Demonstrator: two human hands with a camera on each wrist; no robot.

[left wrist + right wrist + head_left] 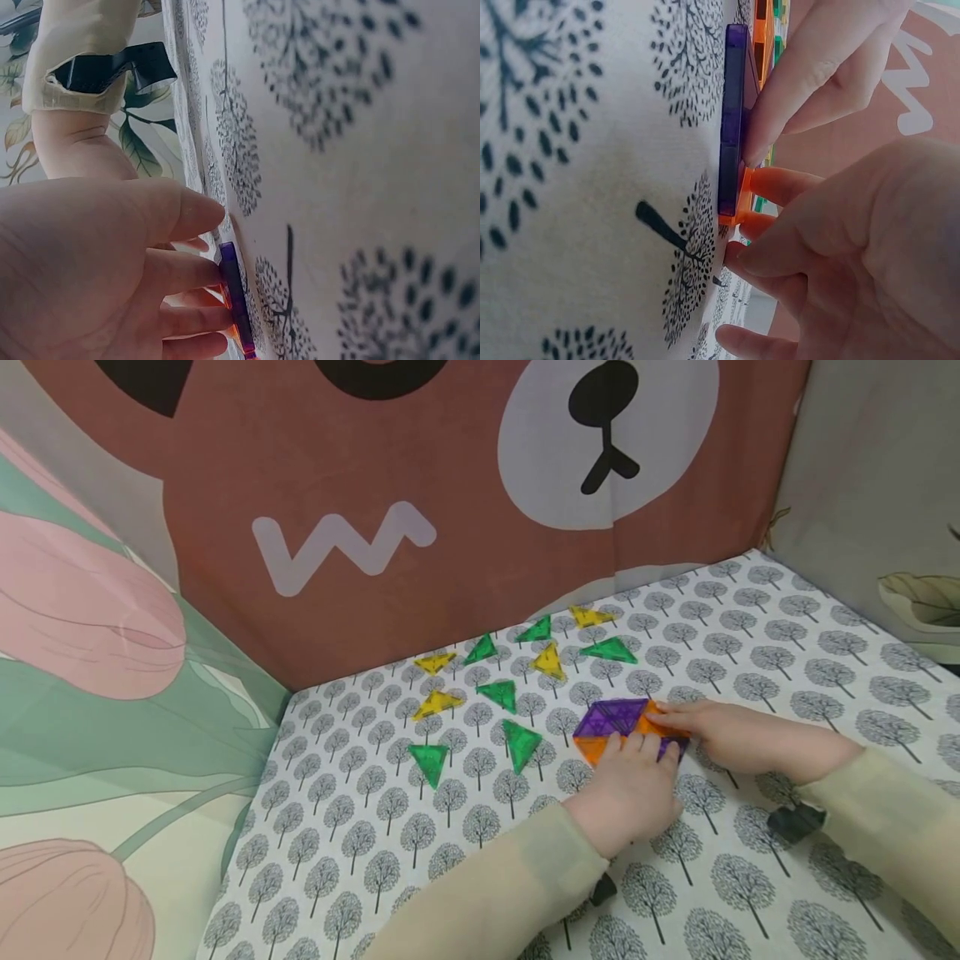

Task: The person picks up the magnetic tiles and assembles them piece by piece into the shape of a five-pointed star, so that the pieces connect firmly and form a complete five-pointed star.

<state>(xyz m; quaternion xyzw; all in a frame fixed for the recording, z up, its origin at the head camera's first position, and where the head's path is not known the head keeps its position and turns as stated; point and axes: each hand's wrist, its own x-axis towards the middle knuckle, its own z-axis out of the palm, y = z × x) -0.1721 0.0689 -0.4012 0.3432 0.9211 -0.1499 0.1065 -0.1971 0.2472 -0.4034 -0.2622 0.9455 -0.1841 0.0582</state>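
Note:
In the head view, purple triangular tiles point(602, 718) and orange triangular tiles point(590, 748) lie edge to edge as one flat patch on the cloth. My left hand point(628, 793) lies over the near side of the patch, its fingertips pressing on the tiles and covering part of them. In the left wrist view its thumb stays apart from the tile edge. From the right, my right hand point(738, 735) touches the orange tile at the far right corner with its fingertips. The right wrist view shows the purple tile edge point(733, 127) flat on the cloth, beside the orange one.
Left of and beyond the patch, several green triangular tiles point(522, 745) and yellow triangular tiles point(437, 703) lie scattered singly. The tree-print cloth point(337, 860) covers the table. A bear-print curtain point(420, 602) stands along the back, and a floral one point(82, 727) at the left.

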